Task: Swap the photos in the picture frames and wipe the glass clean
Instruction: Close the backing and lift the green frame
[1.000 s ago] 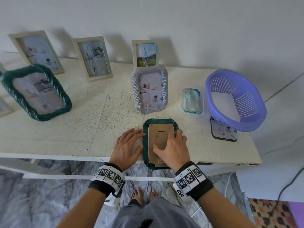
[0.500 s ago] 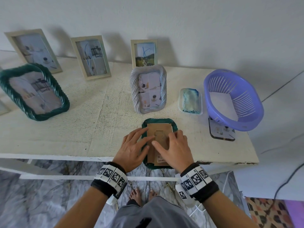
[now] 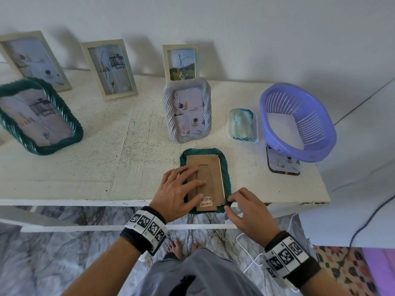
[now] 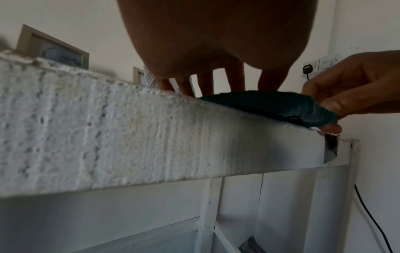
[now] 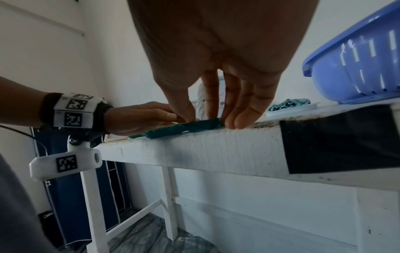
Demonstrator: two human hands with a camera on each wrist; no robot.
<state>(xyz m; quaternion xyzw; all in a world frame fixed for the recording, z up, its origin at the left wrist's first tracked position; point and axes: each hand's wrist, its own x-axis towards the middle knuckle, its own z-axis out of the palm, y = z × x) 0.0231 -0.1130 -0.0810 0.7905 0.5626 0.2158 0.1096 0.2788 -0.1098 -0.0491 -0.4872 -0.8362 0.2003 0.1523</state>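
Our left hand [image 3: 178,194] lies flat with straight fingers on the cardboard backing [image 3: 210,178] of the green rope-edged frame [image 3: 226,167], face down at the table's [image 3: 85,167] near edge. To its right, our right hand [image 3: 249,211] pinches the frame's near right corner, thumb on the rim and a finger beneath. We should keep the backing pressed evenly and lift that overhanging corner gently, lest the glass slip out.
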